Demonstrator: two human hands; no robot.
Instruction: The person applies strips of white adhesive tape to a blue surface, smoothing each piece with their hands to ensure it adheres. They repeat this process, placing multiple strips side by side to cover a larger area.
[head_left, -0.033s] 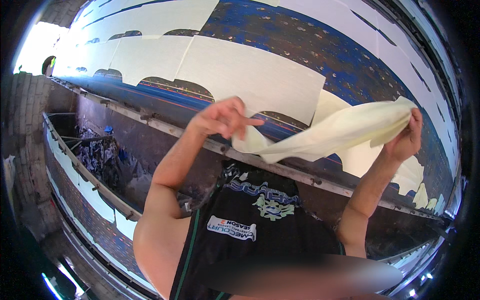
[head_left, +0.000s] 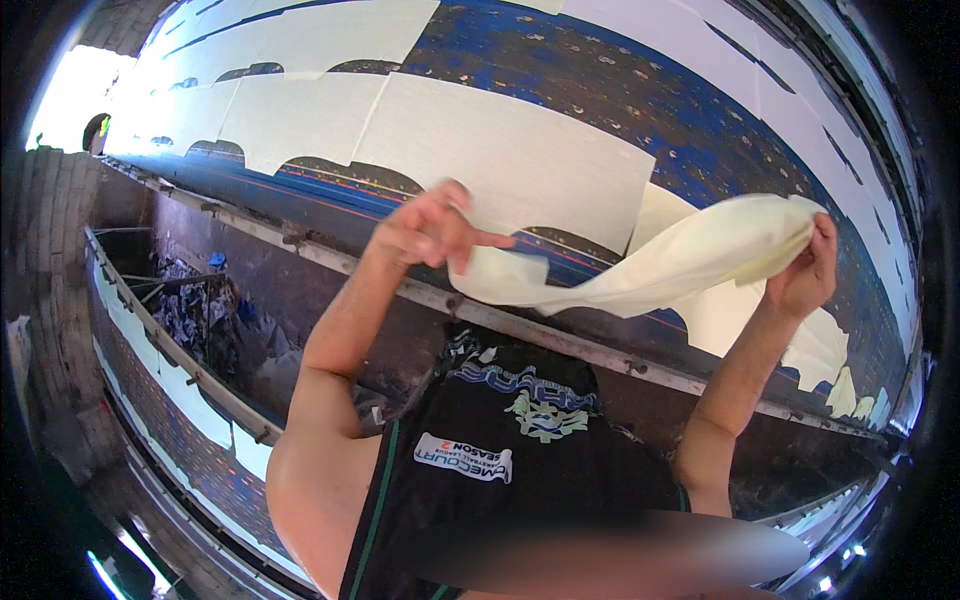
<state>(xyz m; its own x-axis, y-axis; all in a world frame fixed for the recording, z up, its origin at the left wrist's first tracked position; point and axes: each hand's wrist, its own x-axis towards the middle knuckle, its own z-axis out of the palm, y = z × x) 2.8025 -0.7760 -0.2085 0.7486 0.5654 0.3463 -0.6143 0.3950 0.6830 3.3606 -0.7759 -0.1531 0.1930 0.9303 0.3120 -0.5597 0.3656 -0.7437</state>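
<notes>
A pale cream piece of cloth (head_left: 620, 275) is stretched loosely between my hands above the table's near edge, sagging and twisted along its length. Its left end sits at the fingers of my left hand (head_left: 430, 230), which are closed on it while one finger points out to the right. The far right end is gripped by my right hand (head_left: 803, 265), fingers closed and raised a little higher. Below and behind the cloth lie more cream pieces, partly covered by it.
Cream cut sheets (head_left: 500, 145) with curved notches lie in rows on a long blue, worn table (head_left: 570, 75). A metal rail (head_left: 330, 255) runs along its near edge. At left, scraps (head_left: 215, 310) lie heaped beside another long table (head_left: 165, 350). A distant person (head_left: 97, 132) stands at upper left.
My left hand has shifted slightly left with its end of the cloth. My right hand has also moved slightly left, and the cloth's middle has lifted a little.
</notes>
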